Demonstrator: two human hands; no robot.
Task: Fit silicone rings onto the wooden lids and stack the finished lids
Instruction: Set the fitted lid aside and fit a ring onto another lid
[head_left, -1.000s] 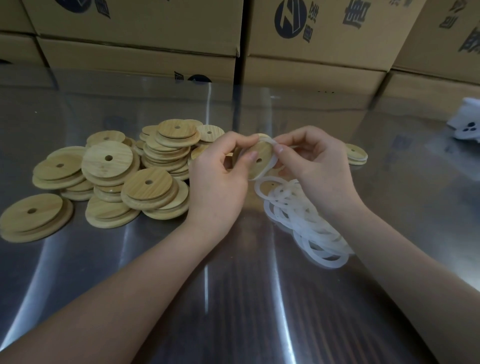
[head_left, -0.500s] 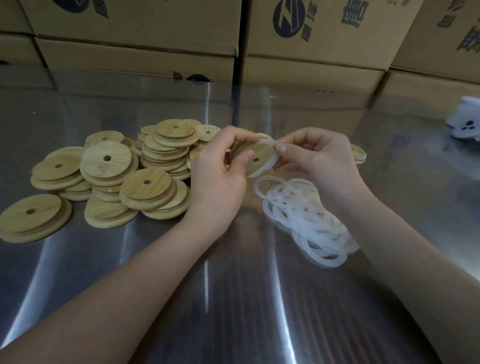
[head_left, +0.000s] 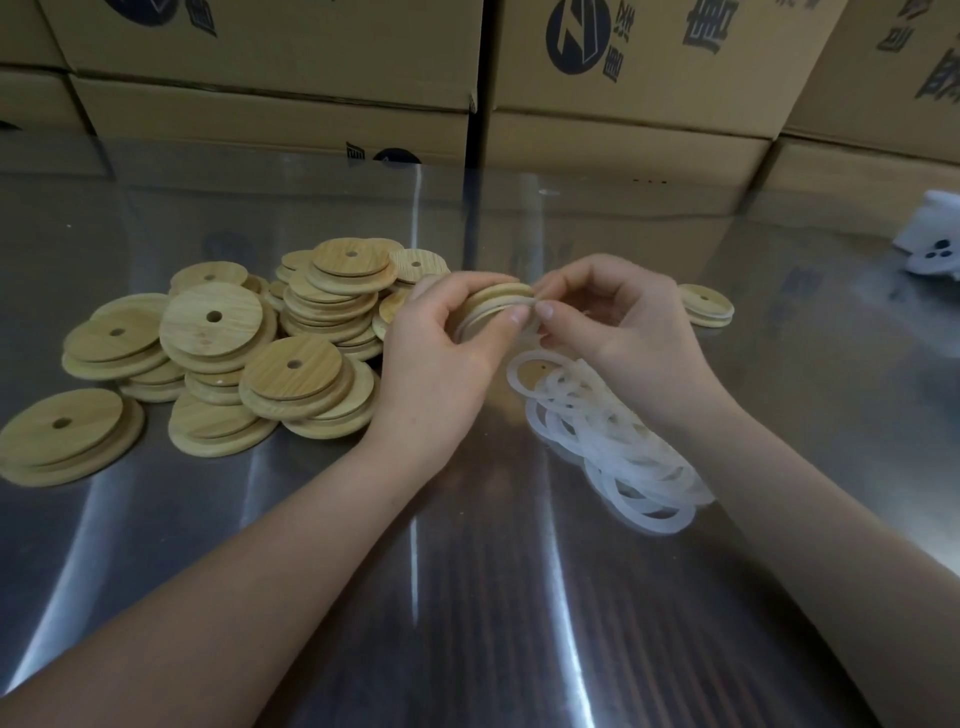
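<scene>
My left hand (head_left: 441, 353) grips a round wooden lid (head_left: 493, 301) edge-on above the steel table, with a white silicone ring around its rim. My right hand (head_left: 618, 332) pinches that ring at the lid's right edge, thumb tip against my left thumb. A loose heap of wooden lids (head_left: 223, 353) with centre holes lies to the left. A pile of translucent silicone rings (head_left: 613, 441) lies under my right wrist. One small stack of lids with a white ring (head_left: 706, 306) sits to the right of my hands.
The shiny steel table (head_left: 467, 571) stretches toward me. Cardboard boxes (head_left: 623, 93) form a wall along its far edge. A white object (head_left: 930, 239) lies at the far right.
The lid has tipped from facing me to nearly edge-on and flatter. Both hands stayed in place, fingers working round its rim with the ring.
</scene>
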